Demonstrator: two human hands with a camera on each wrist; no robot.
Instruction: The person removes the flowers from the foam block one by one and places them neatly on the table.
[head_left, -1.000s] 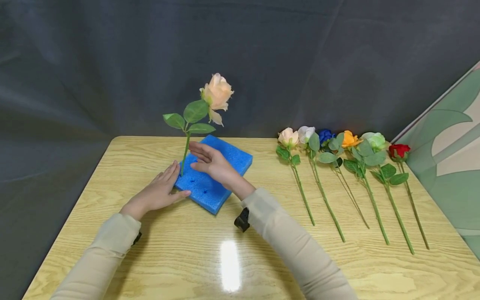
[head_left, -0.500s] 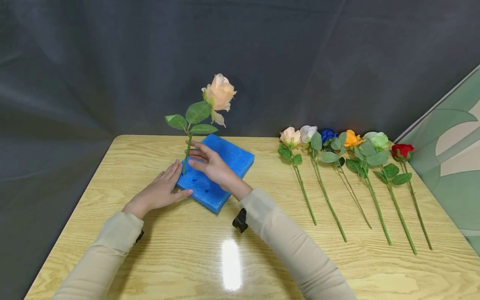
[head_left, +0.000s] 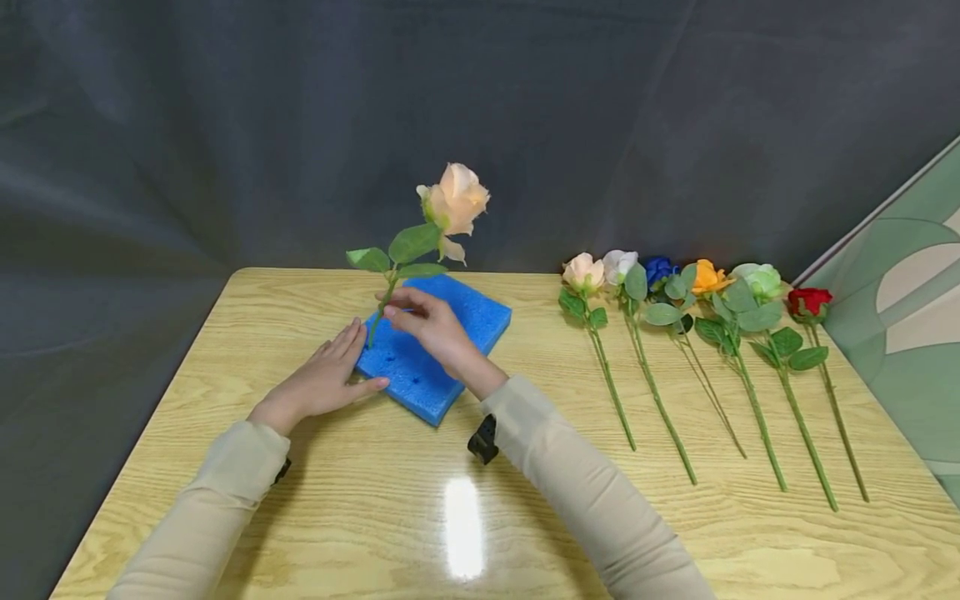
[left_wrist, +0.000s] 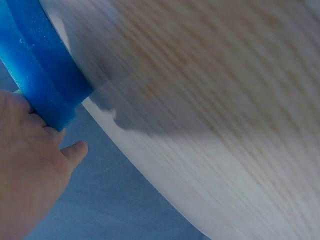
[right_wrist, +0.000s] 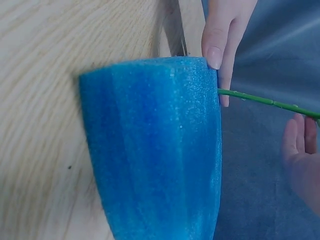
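Note:
A peach rose (head_left: 454, 200) with green leaves stands tilted to the right, its stem (right_wrist: 270, 101) set in the near left end of a blue foam block (head_left: 468, 312). My right hand (head_left: 435, 329) pinches the stem below the leaves, thumb on the near side. My left hand (head_left: 322, 375) rests at the block's left corner, fingers straight and thumb spread along the front edge. In the left wrist view the left hand (left_wrist: 30, 165) lies against the end of the foam block (left_wrist: 45, 65). Small dark holes show in the foam near the stem.
To the right on the wooden table (head_left: 360, 517) lies a row of loose roses: peach (head_left: 583, 272), white (head_left: 620, 265), blue (head_left: 662, 271), orange (head_left: 708, 277), pale green (head_left: 759, 280) and red (head_left: 810, 302). A dark curtain (head_left: 300, 125) hangs behind the table.
My right hand's fingers have closed in from beside the stem to pinch it. The rose's bloom has tipped to the right and slightly lower. The left hand stays at the foam.

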